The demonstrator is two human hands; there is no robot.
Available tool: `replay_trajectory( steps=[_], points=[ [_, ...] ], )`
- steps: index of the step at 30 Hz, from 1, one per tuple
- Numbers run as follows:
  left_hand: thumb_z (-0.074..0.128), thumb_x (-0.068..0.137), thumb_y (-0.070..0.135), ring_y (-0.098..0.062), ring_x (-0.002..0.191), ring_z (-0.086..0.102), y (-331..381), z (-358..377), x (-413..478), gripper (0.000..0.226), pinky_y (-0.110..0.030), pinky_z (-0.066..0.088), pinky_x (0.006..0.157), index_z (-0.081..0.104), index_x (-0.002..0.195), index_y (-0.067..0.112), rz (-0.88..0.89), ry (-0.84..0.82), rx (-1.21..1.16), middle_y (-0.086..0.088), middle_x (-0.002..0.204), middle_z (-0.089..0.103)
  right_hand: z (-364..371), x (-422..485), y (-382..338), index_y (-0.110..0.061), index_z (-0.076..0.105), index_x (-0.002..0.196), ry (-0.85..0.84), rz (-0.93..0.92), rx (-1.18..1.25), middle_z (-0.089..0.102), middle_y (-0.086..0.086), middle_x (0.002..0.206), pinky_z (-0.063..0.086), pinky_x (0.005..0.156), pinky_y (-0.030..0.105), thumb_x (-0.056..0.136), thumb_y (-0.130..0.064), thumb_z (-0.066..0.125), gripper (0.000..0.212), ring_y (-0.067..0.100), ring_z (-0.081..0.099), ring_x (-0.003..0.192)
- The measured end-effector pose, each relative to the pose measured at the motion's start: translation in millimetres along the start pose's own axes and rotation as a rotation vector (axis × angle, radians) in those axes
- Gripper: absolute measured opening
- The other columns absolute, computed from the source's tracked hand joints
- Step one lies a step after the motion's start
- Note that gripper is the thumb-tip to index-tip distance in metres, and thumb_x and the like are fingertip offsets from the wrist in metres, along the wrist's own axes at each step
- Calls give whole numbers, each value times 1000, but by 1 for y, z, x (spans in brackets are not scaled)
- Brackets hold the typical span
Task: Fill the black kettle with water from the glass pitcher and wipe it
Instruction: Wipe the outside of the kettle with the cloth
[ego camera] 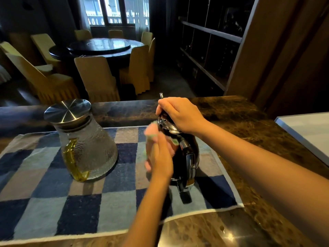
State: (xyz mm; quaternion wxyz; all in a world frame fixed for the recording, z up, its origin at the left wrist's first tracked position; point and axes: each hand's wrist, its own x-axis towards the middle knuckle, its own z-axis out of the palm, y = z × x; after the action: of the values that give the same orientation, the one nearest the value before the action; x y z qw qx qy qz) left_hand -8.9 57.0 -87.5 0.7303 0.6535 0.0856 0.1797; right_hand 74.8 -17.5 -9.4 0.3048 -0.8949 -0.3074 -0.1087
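The black kettle (187,157) with chrome trim stands on the checked towel (53,202), handle toward me. My right hand (179,114) rests on its top, fingers closed over the shiny lid. My left hand (161,157) presses a pink and green cloth (151,132) against the kettle's left side; the cloth is blurred. The glass pitcher (87,145) with a steel lid and yellow handle stands upright to the left of the kettle, apart from both hands.
The blue checked towel lies on a dark marble counter (240,118). A white surface (309,132) sits at the right edge. Beyond the counter are yellow covered chairs (98,77), a round table and dark shelves (210,50).
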Motion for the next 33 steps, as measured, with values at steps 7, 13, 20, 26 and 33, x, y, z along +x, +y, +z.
replay_trajectory(
  steps=[7, 13, 20, 26, 33],
  points=[
    [28, 103, 27, -12, 84, 52, 22, -12, 62, 36, -15, 44, 70, 50, 76, 21, -224, -210, 126, 0, 80, 55, -4, -1, -1, -19, 66, 91, -20, -49, -69, 63, -4, 93, 49, 78, 35, 101, -20, 36, 32, 14, 57, 90],
    [29, 102, 37, -5, 78, 48, -1, -20, 31, 27, -21, 43, 70, 51, 91, 27, -252, 19, 19, 10, 76, 49, 0, 4, -1, -27, 66, 79, -5, 43, 30, 63, -10, 86, 50, 79, 43, 100, -37, 31, 42, 12, 59, 86],
    [34, 102, 28, -8, 78, 65, 2, -15, -43, 36, -27, 53, 72, 66, 101, 10, -322, 368, -357, -9, 86, 70, 1, 3, 1, -27, 65, 76, -23, 28, 53, 67, -9, 85, 51, 75, 44, 98, -41, 29, 45, 16, 61, 85],
    [32, 102, 35, -11, 74, 64, 40, 25, -59, 32, -28, 50, 64, 60, 105, 20, -108, 435, -363, 0, 86, 68, -3, 1, 1, -23, 66, 83, -60, -7, 58, 69, -5, 94, 49, 76, 43, 101, -39, 31, 43, 21, 61, 92],
    [34, 86, 31, -4, 129, 39, 5, 46, -84, 43, -15, 34, 103, 53, 124, 33, 456, 241, 536, 18, 135, 35, -10, -6, 2, -22, 66, 88, -90, -108, 94, 68, -1, 97, 50, 75, 43, 102, -34, 32, 38, 23, 61, 93]
  ],
)
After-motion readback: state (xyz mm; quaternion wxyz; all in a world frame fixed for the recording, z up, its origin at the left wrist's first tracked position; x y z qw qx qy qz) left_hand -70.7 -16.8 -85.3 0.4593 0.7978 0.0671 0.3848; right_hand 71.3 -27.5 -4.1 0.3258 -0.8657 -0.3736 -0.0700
